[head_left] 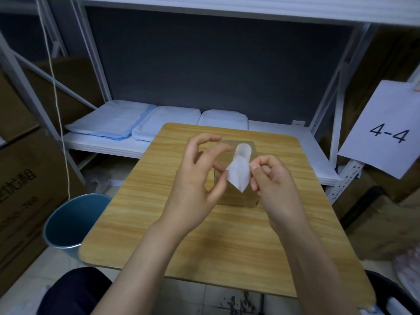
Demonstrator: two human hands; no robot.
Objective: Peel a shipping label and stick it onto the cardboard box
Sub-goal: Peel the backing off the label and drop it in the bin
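Observation:
A small brown cardboard box stands on the wooden table, mostly hidden behind my hands. Above it I hold a curled white shipping label between both hands. My left hand pinches the label's left edge with thumb and a fingertip, the other fingers spread apart. My right hand pinches the label's right edge with curled fingers. The label's top end rolls over into a loop, and its lower corner points down at the box.
A blue waste bin stands on the floor left of the table. Behind the table a white metal shelf carries folded pale blue cloths. Cardboard cartons are stacked at left. A paper sign reading 4-4 hangs at right.

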